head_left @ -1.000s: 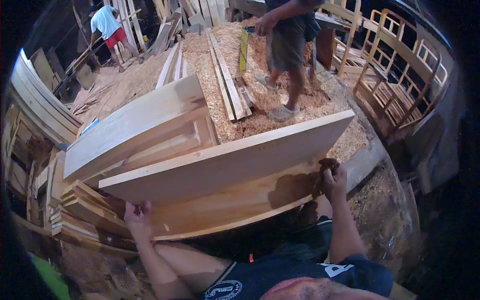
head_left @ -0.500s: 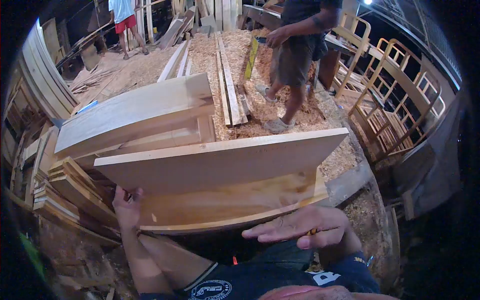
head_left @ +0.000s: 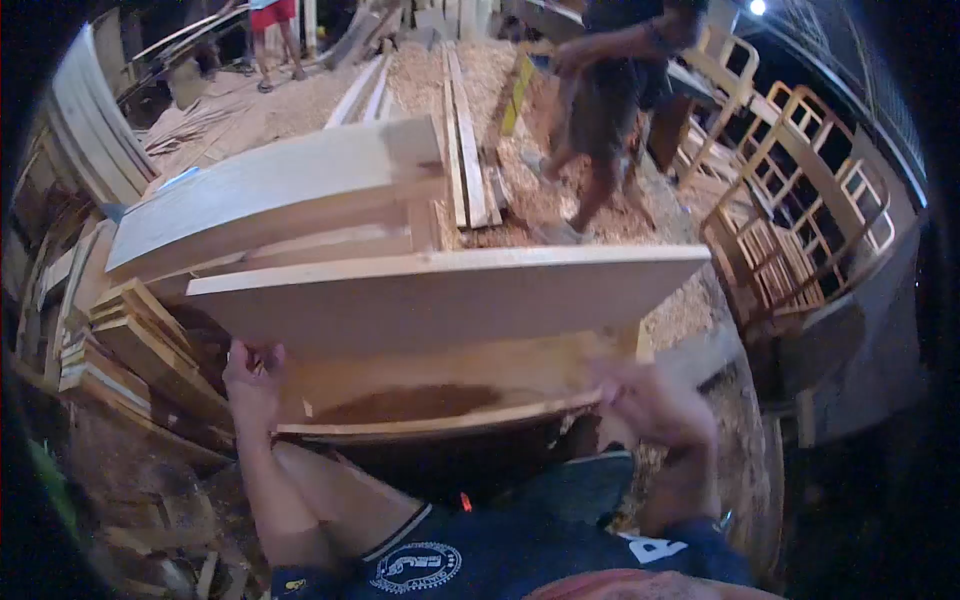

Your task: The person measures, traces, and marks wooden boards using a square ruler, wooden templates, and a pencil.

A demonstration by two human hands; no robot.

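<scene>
A wide wooden board (head_left: 450, 300) stands on its long edge, tilted, above a second, flat-lying board (head_left: 470, 400) in front of my body. At the upright board's lower left corner is my left hand (head_left: 252, 375), its fingers bent around the edge. My right hand (head_left: 640, 395) is at the right end of the lower board, near its front edge. Motion blurs its fingers, and whether it holds anything cannot be made out.
Behind lies a long pale panel (head_left: 280, 180). Stacked wood pieces (head_left: 140, 350) are at the left. A person (head_left: 610, 110) stands beyond the boards on wood shavings, near long strips (head_left: 465, 150). Wooden frames (head_left: 790, 180) stand right; another person's legs (head_left: 272, 40) show far back.
My right hand left the board's right end, passed in front of my body, and is now back by the lower board's right end. The view has shifted, and the standing person's arms have moved.
</scene>
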